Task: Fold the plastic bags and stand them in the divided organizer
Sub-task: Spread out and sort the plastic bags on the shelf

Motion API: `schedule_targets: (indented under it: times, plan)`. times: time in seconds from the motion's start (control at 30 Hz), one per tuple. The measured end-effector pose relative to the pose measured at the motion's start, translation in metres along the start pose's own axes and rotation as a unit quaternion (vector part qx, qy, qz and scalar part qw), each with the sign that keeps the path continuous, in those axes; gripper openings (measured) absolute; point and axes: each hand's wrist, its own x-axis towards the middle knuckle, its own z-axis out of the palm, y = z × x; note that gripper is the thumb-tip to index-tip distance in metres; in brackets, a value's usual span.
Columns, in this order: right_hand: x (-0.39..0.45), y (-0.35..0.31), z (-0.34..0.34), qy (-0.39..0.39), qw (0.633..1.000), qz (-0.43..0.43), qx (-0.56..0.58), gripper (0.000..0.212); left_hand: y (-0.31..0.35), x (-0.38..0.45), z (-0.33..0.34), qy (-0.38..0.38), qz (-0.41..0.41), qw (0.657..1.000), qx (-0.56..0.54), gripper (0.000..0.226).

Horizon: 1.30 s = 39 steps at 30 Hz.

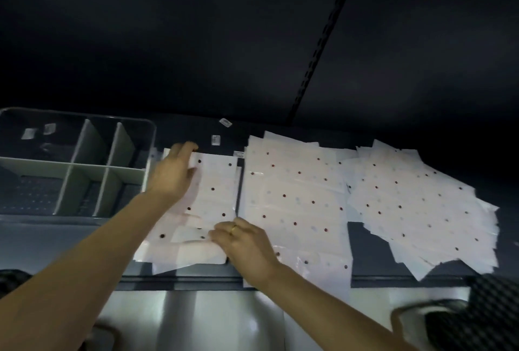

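Now, left to right:
Organizer (pixel 84 165): far left, its compartments show no bags.
Left hand (pixel 174 173): curled on the far end of the bag (pixel 213 190).
Bag: long axis runs away from the person, just beside the organizer.
Right hand (pixel 247 244): pinches the near end.
Stacks (pixel 295 196): unfolded, rightward.

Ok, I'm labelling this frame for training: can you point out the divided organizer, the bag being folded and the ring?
divided organizer (pixel 84 166): head view, on the long crosswise divider.
bag being folded (pixel 216 190): head view, on its spotted middle.
ring (pixel 233 228): head view, on the band around a right-hand finger.
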Motion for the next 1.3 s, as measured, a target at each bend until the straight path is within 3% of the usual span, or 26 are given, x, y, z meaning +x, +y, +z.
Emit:
schedule_targets:
  times: [0.07, 0.17, 0.23, 0.33, 0.4, 0.47, 0.53, 0.6, 0.7, 0.8, 0.87, 0.93, 1.1, 1.2, 1.27, 1.3]
  plan:
    - [-0.004, -0.001, 0.004, -0.055, 0.997, 0.001, -0.057, 0.021, 0.0, -0.012, 0.014, -0.091, 0.029, 0.994, 0.046, 0.058]
    - [-0.018, 0.007, 0.003, -0.121, 0.991, 0.008, 0.052, 0.026, -0.004, -0.021, 0.034, -0.205, 0.068, 0.971, 0.103, 0.074]
    - [-0.035, 0.021, -0.007, -0.073, 0.994, 0.049, 0.061, 0.03, -0.008, -0.024, 0.04, -0.257, 0.062, 0.958, 0.11, 0.086]
    - [-0.071, 0.076, -0.038, 0.007, 0.983, 0.179, 0.038, 0.036, -0.008, -0.028, 0.041, -0.239, 0.057, 0.964, 0.104, 0.089]
    - [-0.102, 0.13, -0.067, 0.009, 0.951, 0.308, -0.008, 0.047, 0.006, -0.033, 0.04, -0.177, 0.082, 0.978, 0.078, 0.086]
    - [-0.134, 0.181, -0.094, -0.004, 0.896, 0.442, -0.048, 0.06, 0.032, -0.04, 0.038, -0.141, 0.132, 0.981, 0.025, 0.084]
    - [-0.164, 0.218, -0.111, -0.026, 0.836, 0.546, -0.054, 0.072, 0.061, -0.053, 0.043, -0.163, 0.193, 0.968, -0.006, 0.085]
    - [-0.188, 0.24, -0.116, -0.061, 0.799, 0.597, -0.032, 0.073, 0.088, -0.069, 0.055, -0.196, 0.25, 0.948, 0.003, 0.083]
    - [-0.206, 0.249, -0.11, -0.06, 0.804, 0.59, -0.036, 0.055, 0.118, -0.09, 0.077, -0.229, 0.29, 0.928, 0.039, 0.083]
    - [-0.208, 0.245, -0.104, 0.048, 0.82, 0.568, -0.058, 0.033, 0.132, -0.105, 0.095, -0.237, 0.272, 0.93, 0.073, 0.075]
    - [-0.205, 0.242, -0.105, 0.118, 0.8, 0.587, -0.017, 0.025, 0.137, -0.107, 0.101, -0.24, 0.251, 0.933, 0.092, 0.073]
    - [-0.201, 0.24, -0.107, 0.153, 0.789, 0.595, 0.008, 0.022, 0.141, -0.105, 0.104, -0.239, 0.247, 0.933, 0.102, 0.074]
    - [-0.186, 0.229, -0.115, 0.156, 0.82, 0.548, 0.053, 0.023, 0.151, -0.096, 0.102, -0.256, 0.239, 0.934, 0.077, 0.071]
    - [-0.165, 0.207, -0.118, 0.182, 0.844, 0.495, 0.097, 0.021, 0.161, -0.092, 0.091, -0.253, 0.206, 0.945, -0.03, 0.064]
    - [-0.147, 0.183, -0.116, 0.186, 0.869, 0.443, 0.117, 0.02, 0.172, -0.09, 0.078, -0.237, 0.097, 0.942, -0.217, 0.058]
    - [-0.139, 0.169, -0.114, 0.187, 0.881, 0.417, 0.124, 0.019, 0.179, -0.088, 0.069, -0.244, 0.013, 0.91, -0.335, 0.058]
